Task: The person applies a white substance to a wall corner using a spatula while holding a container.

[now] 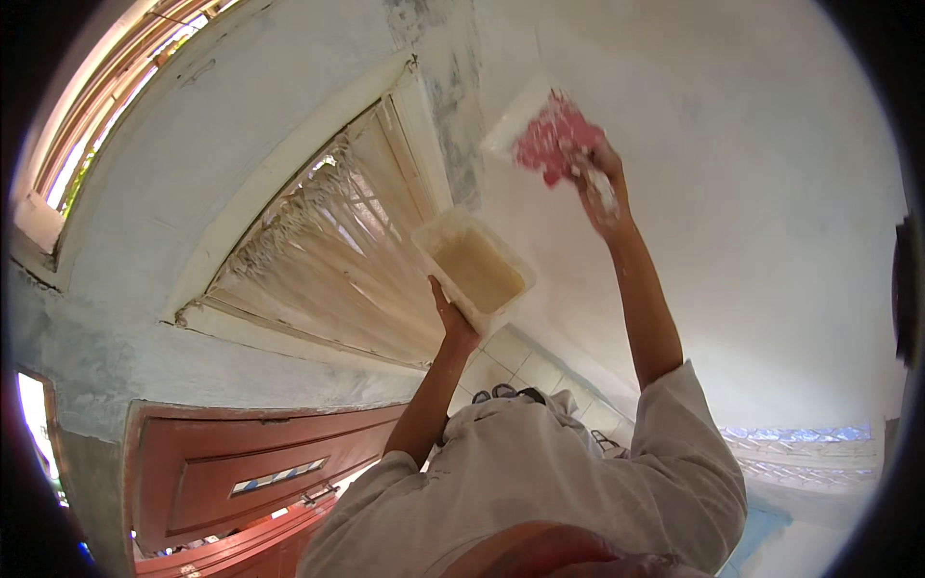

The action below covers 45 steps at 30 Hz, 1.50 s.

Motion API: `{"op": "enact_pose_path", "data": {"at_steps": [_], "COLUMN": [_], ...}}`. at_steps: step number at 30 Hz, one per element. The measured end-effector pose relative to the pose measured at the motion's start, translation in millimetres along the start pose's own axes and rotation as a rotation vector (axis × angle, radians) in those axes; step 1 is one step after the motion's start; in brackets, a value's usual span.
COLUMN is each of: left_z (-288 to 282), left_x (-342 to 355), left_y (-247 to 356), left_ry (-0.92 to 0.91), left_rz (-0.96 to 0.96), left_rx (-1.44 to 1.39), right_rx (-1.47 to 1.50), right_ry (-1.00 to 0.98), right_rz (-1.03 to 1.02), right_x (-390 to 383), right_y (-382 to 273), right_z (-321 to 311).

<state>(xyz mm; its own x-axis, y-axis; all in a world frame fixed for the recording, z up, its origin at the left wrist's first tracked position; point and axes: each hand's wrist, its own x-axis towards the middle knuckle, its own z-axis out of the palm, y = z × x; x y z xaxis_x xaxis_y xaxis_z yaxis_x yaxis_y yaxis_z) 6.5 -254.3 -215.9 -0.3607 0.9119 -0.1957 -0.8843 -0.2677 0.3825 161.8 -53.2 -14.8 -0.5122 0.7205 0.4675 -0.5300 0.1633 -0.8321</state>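
Note:
My left hand [455, 320] grips the side of a pale rectangular plastic tub [424, 234], held up in front of my chest. A beige, smooth-looking paste [474, 271] lies in the bottom of the tub. Higher up and to the right, my right hand [599, 183] is closed round the handle of a wide flat scraper [556, 135]. The scraper has a pink body smeared with white and a pale front edge. That edge is against or very near the white wall [732, 193]; contact cannot be told for sure.
A window with a gathered cream curtain [328, 250] is left of the tub. Dark grey patches [455, 106] mark the wall beside its frame. A red-brown door [241, 472] stands at lower left, and floor tiles [520, 358] show below. Another window [96, 125] is at upper left.

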Motion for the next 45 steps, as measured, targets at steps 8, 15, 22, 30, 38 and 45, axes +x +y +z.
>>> {"op": "enact_pose_path", "data": {"at_steps": [8, 15, 22, 30, 38, 45], "left_z": [13.1, 18.4, -2.1, -3.0, -15.5, -34.6], "left_x": [80.7, 63.8, 37.8, 19.1, 9.3, -3.6], "left_y": [-25.7, -25.7, -23.4, -24.2, -22.0, -14.4], "left_ry": [-0.015, 0.082, 0.163, 0.197, 0.169, 0.166], "left_rz": [-0.015, -0.056, -0.063, -0.074, -0.039, -0.027], "left_rx": [-0.023, -0.023, 0.009, 0.058, 0.034, -0.029], "right_rx": [-0.952, -1.316, -1.51, -1.247, -1.191, -1.328], "right_ry": [0.031, 0.029, -0.058, -0.054, 0.027, -0.064], "right_rz": [-0.802, -1.119, -1.063, -0.944, -1.064, -1.02], "right_x": [154.0, 176.8, 147.3, 118.2, 192.4, 162.6], "right_y": [29.0, 86.3, 149.2, 129.5, 32.9, 85.7], "right_z": [34.2, 46.9, 25.9, -0.3, 34.2, 30.6]}}
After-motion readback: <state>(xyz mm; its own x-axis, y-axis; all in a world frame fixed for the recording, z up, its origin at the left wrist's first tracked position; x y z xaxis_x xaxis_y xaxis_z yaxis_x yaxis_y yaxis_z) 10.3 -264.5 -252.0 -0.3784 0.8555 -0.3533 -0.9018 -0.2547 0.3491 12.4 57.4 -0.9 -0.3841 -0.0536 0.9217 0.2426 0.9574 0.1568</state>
